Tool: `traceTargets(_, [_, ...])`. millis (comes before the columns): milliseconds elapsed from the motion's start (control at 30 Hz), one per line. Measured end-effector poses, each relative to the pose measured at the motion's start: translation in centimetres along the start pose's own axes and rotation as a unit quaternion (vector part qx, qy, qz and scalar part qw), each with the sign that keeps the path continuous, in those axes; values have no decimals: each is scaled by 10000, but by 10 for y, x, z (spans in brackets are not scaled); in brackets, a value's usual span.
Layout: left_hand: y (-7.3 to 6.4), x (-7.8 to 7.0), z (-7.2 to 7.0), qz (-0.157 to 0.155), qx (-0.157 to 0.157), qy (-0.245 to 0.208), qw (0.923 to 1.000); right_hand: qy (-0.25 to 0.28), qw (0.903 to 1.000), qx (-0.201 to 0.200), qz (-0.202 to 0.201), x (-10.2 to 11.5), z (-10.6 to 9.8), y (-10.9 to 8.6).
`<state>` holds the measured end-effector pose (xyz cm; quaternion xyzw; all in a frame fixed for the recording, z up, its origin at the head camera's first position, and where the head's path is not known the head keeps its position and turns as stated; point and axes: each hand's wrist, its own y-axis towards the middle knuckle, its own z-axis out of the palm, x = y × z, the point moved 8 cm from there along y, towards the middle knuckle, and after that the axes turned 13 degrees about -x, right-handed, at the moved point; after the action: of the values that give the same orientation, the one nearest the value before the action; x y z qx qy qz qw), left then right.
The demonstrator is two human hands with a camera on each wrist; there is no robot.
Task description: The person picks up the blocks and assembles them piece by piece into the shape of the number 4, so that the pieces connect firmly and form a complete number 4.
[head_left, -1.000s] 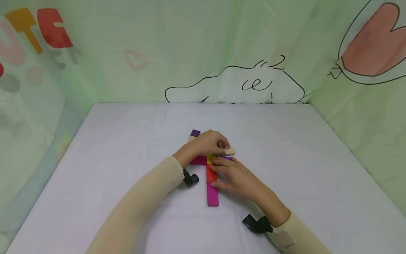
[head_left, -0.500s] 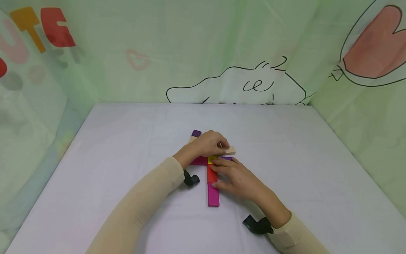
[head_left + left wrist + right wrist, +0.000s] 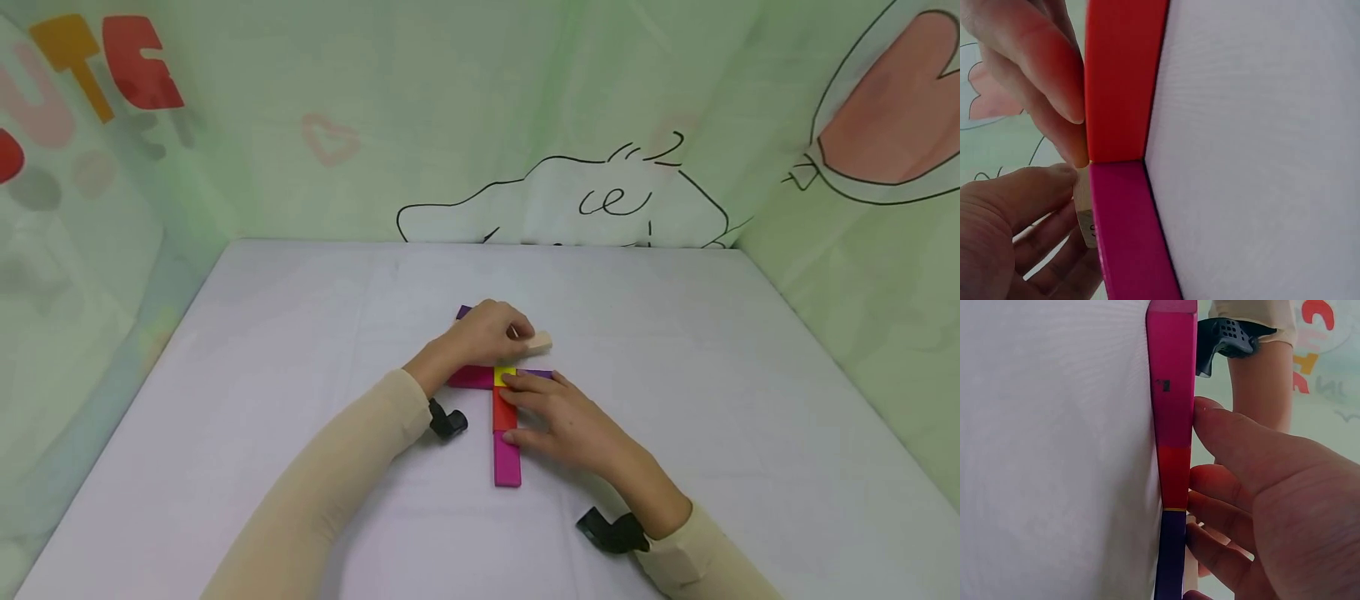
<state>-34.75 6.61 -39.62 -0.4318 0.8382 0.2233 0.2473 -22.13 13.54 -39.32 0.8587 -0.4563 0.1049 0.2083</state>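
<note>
My left hand (image 3: pixel 491 333) pinches a pale wooden block (image 3: pixel 540 342) between thumb and fingers, just beyond the row of coloured blocks. In the left wrist view, printed characters partly show on the end of this block (image 3: pixel 1087 222). The fingers of my right hand (image 3: pixel 570 425) lie outstretched on the flat blocks: a yellow one (image 3: pixel 504 375), a red one (image 3: pixel 505 410) and a magenta one (image 3: pixel 507 462). A purple block (image 3: pixel 536 374) lies right of the yellow one, partly under those fingers. Left of the yellow block is another magenta block (image 3: pixel 471 378).
A dark purple block (image 3: pixel 464 312) peeks out behind my left hand, mostly covered. Black wrist cameras (image 3: pixel 448 422) are strapped to both forearms. The white tabletop (image 3: pixel 300 333) meets a printed green backdrop (image 3: pixel 450 100) at its far and side edges.
My left hand has moved slightly away from me and left with the wooden block, opening a gap to the coloured row. The right hand keeps its place on the blocks.
</note>
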Motion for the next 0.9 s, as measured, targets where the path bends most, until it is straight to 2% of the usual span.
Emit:
traceTargets(267, [-4,6,-10,-404,-499,475,9968,-34,10000,-30,-60,0,1,1])
traceTargets(467, [-8,8,-14,-756,-771,620,9922,-7,10000,-23,8,-1,-1,1])
traceTargets(633, [-10,5,-14,-895,-885,857,9883,6,10000,-10,57,-1,-1,1])
traceTargets(900, [-14,6,-16,-924,-972,867,9872,4,10000,-13,16,-1,1,1])
